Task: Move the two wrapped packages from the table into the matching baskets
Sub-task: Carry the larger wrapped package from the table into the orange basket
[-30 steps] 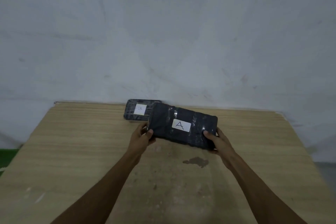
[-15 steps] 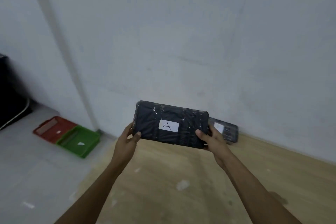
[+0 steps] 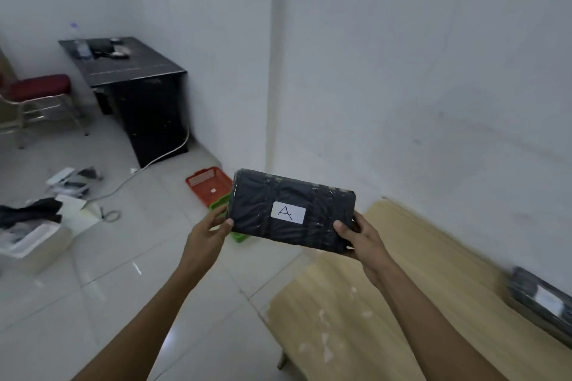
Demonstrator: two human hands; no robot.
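White walls and a pale tiled floor fill most of the view, and the wooden table is at the lower right. Both hands hold up one black wrapped package in the air, above the floor and just beyond the left end of the table. It has a white label with the letter A on the side that faces the camera. The left hand grips the left end of this package with its thumb on the front face, and the right hand grips the right end in the same way; the fingers of both hands are closed around the package.

On the floor behind the package, near the corner of the wall, an orange basket lies, and a green basket is just beside it, mostly hidden by the package and the left hand. The second package, also dark with a white label, lies on the table at the far right, close to the wall; it is blurred and I cannot read its letter.

Further left there is a black desk, a red chair and some loose things on the floor.
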